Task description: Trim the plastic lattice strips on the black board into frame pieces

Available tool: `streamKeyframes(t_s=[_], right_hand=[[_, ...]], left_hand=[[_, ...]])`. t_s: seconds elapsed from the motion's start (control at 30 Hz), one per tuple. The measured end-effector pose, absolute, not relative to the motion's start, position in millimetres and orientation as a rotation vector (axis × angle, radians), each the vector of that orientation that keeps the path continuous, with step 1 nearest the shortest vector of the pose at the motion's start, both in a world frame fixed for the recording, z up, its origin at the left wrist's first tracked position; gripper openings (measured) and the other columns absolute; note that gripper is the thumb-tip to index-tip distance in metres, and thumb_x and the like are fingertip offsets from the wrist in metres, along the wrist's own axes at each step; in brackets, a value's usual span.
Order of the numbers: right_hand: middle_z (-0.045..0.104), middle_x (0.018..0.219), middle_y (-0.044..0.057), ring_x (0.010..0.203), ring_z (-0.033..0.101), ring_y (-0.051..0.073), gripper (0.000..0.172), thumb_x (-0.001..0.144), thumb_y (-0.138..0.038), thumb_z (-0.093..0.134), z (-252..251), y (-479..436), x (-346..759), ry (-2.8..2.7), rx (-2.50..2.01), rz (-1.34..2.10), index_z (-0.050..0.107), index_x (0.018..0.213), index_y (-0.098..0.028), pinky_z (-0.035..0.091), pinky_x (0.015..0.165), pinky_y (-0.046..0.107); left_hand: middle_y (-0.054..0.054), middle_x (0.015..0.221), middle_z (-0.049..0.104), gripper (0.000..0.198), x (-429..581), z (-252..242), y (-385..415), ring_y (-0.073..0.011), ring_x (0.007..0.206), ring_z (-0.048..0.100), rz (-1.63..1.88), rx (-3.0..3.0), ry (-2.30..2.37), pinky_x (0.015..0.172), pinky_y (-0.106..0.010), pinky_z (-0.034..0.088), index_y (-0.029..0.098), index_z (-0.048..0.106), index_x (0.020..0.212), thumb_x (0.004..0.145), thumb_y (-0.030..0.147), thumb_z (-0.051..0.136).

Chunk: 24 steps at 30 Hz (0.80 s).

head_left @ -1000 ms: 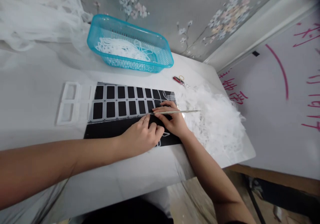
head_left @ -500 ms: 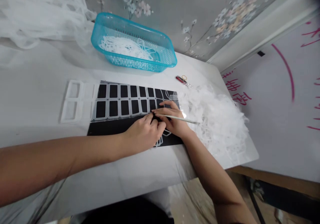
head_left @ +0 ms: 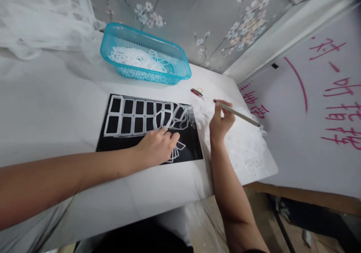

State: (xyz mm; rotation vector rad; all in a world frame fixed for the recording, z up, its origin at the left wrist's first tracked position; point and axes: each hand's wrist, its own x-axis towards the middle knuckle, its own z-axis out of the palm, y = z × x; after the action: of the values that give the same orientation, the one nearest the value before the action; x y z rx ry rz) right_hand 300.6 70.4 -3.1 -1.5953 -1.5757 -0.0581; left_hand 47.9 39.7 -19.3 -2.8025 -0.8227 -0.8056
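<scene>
A black mat [head_left: 149, 148] carries a sheet of clear-white rectangular frames [head_left: 134, 114] in two rows. Toward its right end, loose curved white strips [head_left: 180, 119] overlap the grid. My left hand [head_left: 158, 145] rests on the mat at the sheet's lower edge with curled fingers; what lies under them is hidden. Several thin loose frames [head_left: 177, 150] fan out on the mat from beside that hand. Off the mat to the right, my right hand [head_left: 222, 121] is raised and closed round a slim pale rod [head_left: 239, 114] with a dark tip, pointing left.
A blue plastic basket [head_left: 180, 72] holding white frame pieces stands behind the mat. A small red cutter [head_left: 196, 92] lies at the right. White film scraps [head_left: 242, 147] heap on the table's right side, beside a whiteboard [head_left: 296, 132] with pink writing.
My right hand has moved off the sheet to the upper right with the rod. The white frames that lay left of the mat are now over the grid, and loose strips bunch at its right.
</scene>
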Motion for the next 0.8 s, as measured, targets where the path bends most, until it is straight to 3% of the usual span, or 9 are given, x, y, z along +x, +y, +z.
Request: streamKeyframes(t_s=[0.17, 0.27, 0.37, 0.43, 0.6, 0.7, 0.8], right_hand=[[0.071, 0.099, 0.011, 0.095, 0.067, 0.021, 0.025, 0.095, -0.04, 0.05, 8, 57, 295, -1.358, -1.495, 0.147, 0.059, 0.101, -0.018, 0.049, 0.087, 0.036], [0.073, 0.079, 0.004, 0.076, 0.069, 0.018, 0.017, 0.086, -0.035, 0.064, 15, 44, 274, -1.397, -1.413, 0.686, 0.067, 0.087, -0.019, 0.051, 0.077, 0.034], [0.073, 0.075, 0.002, 0.074, 0.067, 0.016, 0.01, 0.082, -0.03, 0.07, 20, 34, 256, -1.269, -1.26, 1.24, 0.071, 0.083, -0.02, 0.05, 0.076, 0.032], [0.073, 0.073, 0.001, 0.073, 0.066, 0.016, 0.009, 0.08, -0.028, 0.073, 21, 32, 249, -1.184, -1.197, 1.407, 0.072, 0.081, -0.02, 0.049, 0.075, 0.03], [0.072, 0.076, 0.002, 0.073, 0.066, 0.015, 0.012, 0.077, -0.029, 0.076, 19, 30, 242, -1.033, -1.107, 1.594, 0.073, 0.081, -0.018, 0.05, 0.077, 0.03], [0.072, 0.078, 0.001, 0.075, 0.067, 0.016, 0.016, 0.074, -0.031, 0.079, 19, 29, 239, -0.99, -1.099, 1.623, 0.072, 0.083, -0.019, 0.052, 0.08, 0.031], [0.071, 0.078, 0.001, 0.076, 0.068, 0.017, 0.021, 0.074, -0.036, 0.078, 15, 33, 242, -1.011, -1.118, 1.568, 0.072, 0.086, -0.02, 0.052, 0.079, 0.031]], left_hand=[[0.0, 0.069, 0.061, 0.012, 42, -17, 49, -0.016, 0.064, 0.063, -0.918, -2.867, -0.726, 0.049, -0.025, 0.04, 0.016, 0.057, 0.082, 0.083, 0.008, 0.049], [0.001, 0.081, 0.064, 0.008, 40, -13, 55, -0.0131, 0.064, 0.061, -1.041, -2.907, -0.72, 0.051, -0.026, 0.039, 0.018, 0.059, 0.091, 0.091, 0.017, 0.051], [-0.002, 0.092, 0.065, 0.008, 39, -10, 60, -0.0136, 0.073, 0.063, -1.185, -2.884, -0.706, 0.056, -0.025, 0.042, 0.018, 0.06, 0.096, 0.094, 0.021, 0.052], [-0.004, 0.098, 0.064, 0.009, 39, -9, 61, -0.0155, 0.083, 0.063, -1.26, -2.892, -0.694, 0.063, -0.026, 0.046, 0.018, 0.06, 0.099, 0.093, 0.019, 0.053], [-0.012, 0.108, 0.064, 0.02, 40, -9, 65, -0.0233, 0.102, 0.061, -1.392, -2.915, -0.663, 0.091, -0.038, 0.049, 0.014, 0.055, 0.111, 0.093, 0.02, 0.056], [-0.012, 0.112, 0.064, 0.021, 40, -11, 68, -0.025, 0.105, 0.06, -1.367, -2.913, -0.663, 0.089, -0.039, 0.048, 0.015, 0.056, 0.112, 0.092, 0.021, 0.058], [-0.008, 0.107, 0.064, 0.006, 38, -13, 70, -0.0227, 0.098, 0.061, -1.294, -2.966, -0.703, 0.084, -0.037, 0.046, 0.018, 0.06, 0.097, 0.092, 0.017, 0.056]])
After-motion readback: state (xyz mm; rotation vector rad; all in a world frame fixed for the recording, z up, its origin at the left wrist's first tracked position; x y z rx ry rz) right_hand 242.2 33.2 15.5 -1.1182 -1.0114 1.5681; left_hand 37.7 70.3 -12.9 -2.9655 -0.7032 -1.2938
